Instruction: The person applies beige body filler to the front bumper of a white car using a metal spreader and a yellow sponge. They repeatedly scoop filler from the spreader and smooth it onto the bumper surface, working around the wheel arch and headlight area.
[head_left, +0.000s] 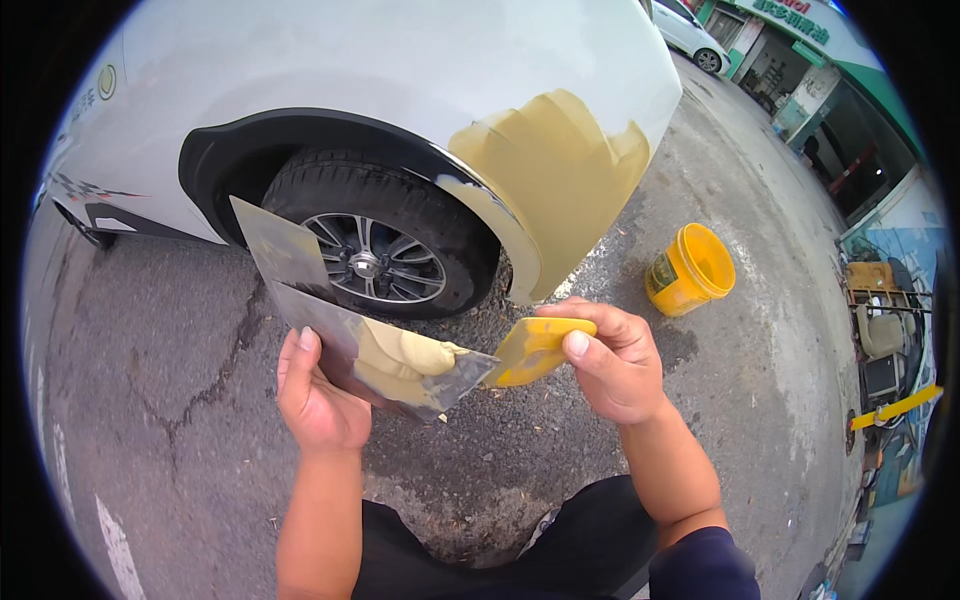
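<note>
My left hand (322, 395) is closed on a grey mixing board (320, 330) smeared with beige body filler (405, 352); an upright flap rises from the board's far left side. Pinched between the thumb and fingers of my right hand (618, 365) is a yellow filler spreader (538, 350). Its left edge meets or nearly meets the board's right corner. Ahead stands a white car (390, 70) with a broad beige filler patch (550, 165) on the panel right of the wheel arch. The filler runs down along the arch edge.
Behind the board is the car's wheel (370, 240), under a black arch trim (290, 125). A yellow bucket (690, 270) stands on the asphalt to the right. Farther right are shelves with tools and boxes (885, 330) and a yellow bar (895, 408). Another car (690, 30) is parked at the back.
</note>
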